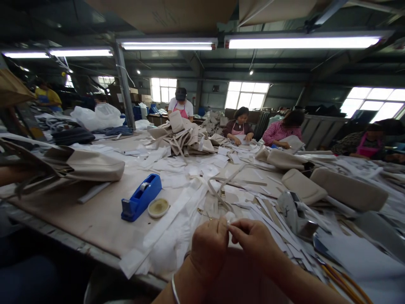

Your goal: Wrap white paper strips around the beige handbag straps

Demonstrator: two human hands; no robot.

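My left hand (210, 242) is closed in a loose fist at the table's near edge, a bangle on its wrist. My right hand (255, 236) pinches with thumb and forefinger, its tips meeting the left hand's. A small whitish bit (229, 216) shows at the fingertips; what exactly they grip is too small to tell. Just beyond the hands lie a thin beige strap (218, 192) and a gold-coloured metal fitting (204, 212), partly hidden by my fingers. Below my hands, a beige piece (237, 274) sits in shadow, mostly covered by my forearms.
A blue tape dispenser (142, 198) stands left beside a small round dish (158, 207). A white dispenser (295, 213), paper strips and orange-handled scissors (343, 280) lie right. Beige bags (95, 164) and a heap of bag parts (190, 139) cover the table; co-workers sit beyond.
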